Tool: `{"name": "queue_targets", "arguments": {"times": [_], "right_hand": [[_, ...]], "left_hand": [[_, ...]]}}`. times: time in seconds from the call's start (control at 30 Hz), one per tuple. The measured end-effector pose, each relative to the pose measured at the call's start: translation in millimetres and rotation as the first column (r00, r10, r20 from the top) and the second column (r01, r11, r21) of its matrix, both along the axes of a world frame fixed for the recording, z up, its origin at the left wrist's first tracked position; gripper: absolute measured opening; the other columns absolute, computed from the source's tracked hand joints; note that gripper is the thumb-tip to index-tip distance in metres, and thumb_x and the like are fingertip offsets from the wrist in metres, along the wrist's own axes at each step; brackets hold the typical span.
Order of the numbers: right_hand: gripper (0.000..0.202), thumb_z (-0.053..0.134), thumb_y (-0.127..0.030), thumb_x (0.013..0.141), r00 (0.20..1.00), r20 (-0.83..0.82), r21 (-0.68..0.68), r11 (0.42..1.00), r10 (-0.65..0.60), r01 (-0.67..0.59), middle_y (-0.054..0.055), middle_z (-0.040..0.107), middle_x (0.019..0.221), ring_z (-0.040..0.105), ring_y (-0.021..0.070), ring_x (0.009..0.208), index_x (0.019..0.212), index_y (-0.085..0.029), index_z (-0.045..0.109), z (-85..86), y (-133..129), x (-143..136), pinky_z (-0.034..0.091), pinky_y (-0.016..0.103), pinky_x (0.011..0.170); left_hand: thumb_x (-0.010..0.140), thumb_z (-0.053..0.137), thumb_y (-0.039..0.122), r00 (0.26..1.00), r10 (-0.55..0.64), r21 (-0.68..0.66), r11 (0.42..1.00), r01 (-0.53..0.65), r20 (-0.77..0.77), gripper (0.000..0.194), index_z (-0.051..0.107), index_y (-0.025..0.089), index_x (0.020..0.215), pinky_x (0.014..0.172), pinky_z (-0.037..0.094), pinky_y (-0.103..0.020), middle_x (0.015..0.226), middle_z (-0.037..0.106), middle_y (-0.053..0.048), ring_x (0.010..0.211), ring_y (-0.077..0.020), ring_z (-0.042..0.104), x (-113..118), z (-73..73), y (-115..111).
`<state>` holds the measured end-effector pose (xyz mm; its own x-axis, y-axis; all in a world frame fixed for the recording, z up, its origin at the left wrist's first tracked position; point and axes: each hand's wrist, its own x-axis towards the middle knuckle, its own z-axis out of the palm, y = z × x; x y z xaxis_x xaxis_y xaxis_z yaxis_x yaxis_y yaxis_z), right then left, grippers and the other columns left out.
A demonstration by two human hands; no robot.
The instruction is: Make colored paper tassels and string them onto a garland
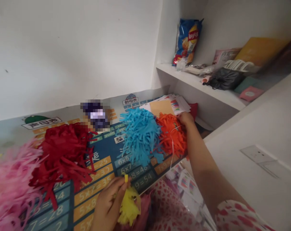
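My left hand point(111, 199) is closed near the table's front edge, pinching a yellow paper tassel point(129, 208) by its rolled top; the fringe hangs below the fingers. My right hand point(185, 118) reaches to the far right, at the back edge of a heap of orange paper tassels point(173, 134). A thin white string point(172, 139) runs from its fingers across the orange heap and down past the table edge. The fingertips there are partly hidden, but they look closed on the string. Light blue paper tassels point(140, 136) lie just left of the orange ones.
Dark red tassels point(63, 154) and pink tassels point(12, 186) cover the table's left side. A blurred-out device point(96, 115) lies behind them. Printed papers point(181, 104) are stacked at the back right. A shelf point(203, 85) above holds a chip bag point(188, 41) and a black bag point(226, 78).
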<state>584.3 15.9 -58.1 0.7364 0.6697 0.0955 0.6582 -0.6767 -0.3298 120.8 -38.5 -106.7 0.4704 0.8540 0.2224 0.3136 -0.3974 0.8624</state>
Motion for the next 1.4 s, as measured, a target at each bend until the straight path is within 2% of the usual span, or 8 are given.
{"name": "queue_targets", "arguments": {"times": [0.17, 0.23, 0.37, 0.43, 0.53, 0.77, 1.0, 1.4], "right_hand": [[0.033, 0.048, -0.027, 0.093, 1.0, 0.013, 0.168, 0.986, -0.016, 0.014, 0.019, 0.072, 0.101, 0.068, 0.0211, 0.092, 0.106, -0.006, 0.069, 23.0, -22.3, -46.0, 0.047, 0.03, 0.08], [0.029, 0.053, -0.034, 0.091, 0.99, -0.084, 0.407, 0.911, 0.109, -0.066, 0.011, 0.074, 0.09, 0.068, 0.018, 0.079, 0.101, -0.012, 0.068, 21.3, -37.4, -90.0, 0.049, 0.027, 0.072], [0.021, 0.065, -0.039, 0.082, 0.698, -0.29, 0.558, 0.708, 0.655, -0.432, 0.0, 0.066, 0.063, 0.06, 0.0145, 0.057, 0.073, -0.02, 0.068, 2.2, -73.1, -192.0, 0.046, 0.023, 0.056], [0.02, 0.064, -0.037, 0.083, 0.576, -0.314, 0.554, 0.639, 0.754, -0.534, 0.0, 0.069, 0.065, 0.062, 0.0143, 0.059, 0.072, -0.021, 0.071, -7.7, -85.1, -231.6, 0.046, 0.023, 0.056], [0.023, 0.061, -0.037, 0.086, 0.514, -0.322, 0.561, 0.598, 0.795, -0.572, 0.0, 0.07, 0.065, 0.062, 0.0137, 0.057, 0.075, -0.022, 0.074, -16.7, -89.5, -266.8, 0.045, 0.022, 0.053], [0.023, 0.059, -0.032, 0.086, 0.419, -0.29, 0.522, 0.509, 0.861, -0.685, -0.001, 0.072, 0.065, 0.063, 0.0127, 0.057, 0.073, -0.022, 0.075, -17.3, -85.9, -293.8, 0.042, 0.022, 0.055], [0.026, 0.056, -0.031, 0.086, 0.317, -0.368, 0.453, 0.466, 0.874, -0.76, -0.001, 0.066, 0.058, 0.059, 0.0111, 0.053, 0.067, -0.019, 0.069, -16.7, -83.9, -298.9, 0.038, 0.021, 0.052], [0.026, 0.054, -0.031, 0.087, 0.284, -0.445, 0.43, 0.481, 0.849, -0.764, 0.0, 0.067, 0.063, 0.059, 0.0125, 0.056, 0.068, -0.019, 0.067, -15.2, -85.8, -295.0, 0.039, 0.023, 0.053]], "left_hand": [[0.085, 0.061, 0.056, 0.991, 0.125, -0.304, 0.947, -0.106, 0.044, 0.038, 0.071, 0.019, 0.087, 0.069, 0.054, -0.028, 0.086, 0.075, -0.008, 0.078, -0.022, 0.069, -2.8, -6.3, -5.7], [0.084, 0.063, 0.056, 0.971, 0.191, -0.468, 0.878, -0.102, 0.146, 0.038, 0.067, 0.019, 0.091, 0.065, 0.052, -0.025, 0.085, 0.074, -0.007, 0.077, -0.0199, 0.068, -0.7, -5.2, -10.1], [0.075, 0.075, 0.055, 0.883, 0.299, -0.65, 0.76, 0.01, 0.363, 0.041, 0.063, 0.017, 0.083, 0.061, 0.048, -0.022, 0.078, 0.073, -0.005, 0.066, -0.0142, 0.063, 5.5, -3.6, -16.5], [0.073, 0.078, 0.052, 0.836, 0.348, -0.706, 0.705, 0.066, 0.425, 0.04, 0.064, 0.016, 0.082, 0.06, 0.047, -0.021, 0.077, 0.073, -0.005, 0.062, -0.0121, 0.061, 6.5, -5.1, -18.8], [0.073, 0.081, 0.047, 0.733, 0.46, -0.756, 0.645, 0.112, 0.501, 0.037, 0.064, 0.016, 0.084, 0.06, 0.047, -0.021, 0.077, 0.073, -0.004, 0.061, -0.0111, 0.061, 4.0, -8.5, -22.3], [0.065, 0.088, 0.041, 0.598, 0.586, -0.782, 0.613, 0.114, 0.547, 0.04, 0.063, 0.015, 0.08, 0.06, 0.046, -0.019, 0.07, 0.07, -0.001, 0.059, -0.0087, 0.059, -5.6, -11.3, -25.5], [0.067, 0.087, 0.039, 0.616, 0.565, -0.764, 0.638, 0.096, 0.549, 0.038, 0.063, 0.016, 0.087, 0.063, 0.046, -0.02, 0.072, 0.069, 0.0, 0.063, -0.0102, 0.061, -8.2, -15.1, -25.3], [0.073, 0.082, 0.039, 0.681, 0.486, -0.718, 0.691, 0.084, 0.547, 0.038, 0.054, 0.019, 0.088, 0.059, 0.044, -0.02, 0.072, 0.065, 0.002, 0.06, -0.0099, 0.058, -5.3, -8.6, -27.7]]}}
